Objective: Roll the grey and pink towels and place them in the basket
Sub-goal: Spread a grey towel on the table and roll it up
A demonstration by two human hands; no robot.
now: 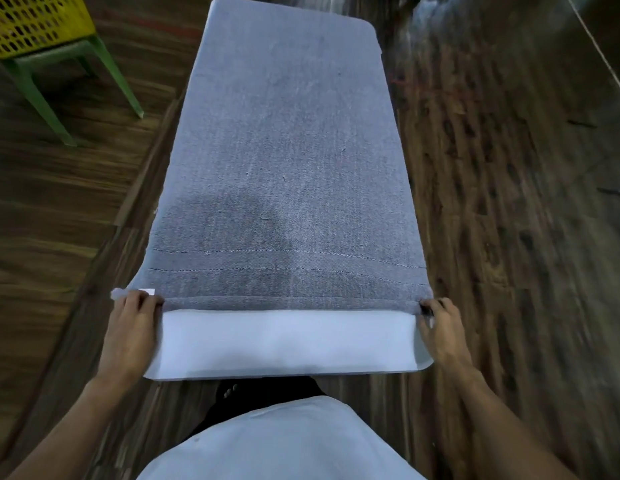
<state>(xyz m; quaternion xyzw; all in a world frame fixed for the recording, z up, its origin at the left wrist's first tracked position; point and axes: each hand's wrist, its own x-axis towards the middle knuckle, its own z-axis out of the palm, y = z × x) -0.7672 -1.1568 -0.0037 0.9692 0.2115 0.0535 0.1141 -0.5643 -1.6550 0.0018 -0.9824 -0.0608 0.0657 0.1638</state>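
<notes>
Left hand (133, 318) and right hand (440, 323) pinch the towel's (284, 161) near corners at lower frame; basket (34, 22) cut off upper left.

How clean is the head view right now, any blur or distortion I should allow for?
Head view: the floor is streaked with motion blur, worst on the right; the grey towel stays fairly sharp, its stitching readable; wide-angle lens makes the table taper away; a dim shadow falls on the towel's near end.

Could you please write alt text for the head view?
Both hands, left and right, pinch the near corners of a grey towel spread flat along a white table. A yellow basket sits far left.
</notes>
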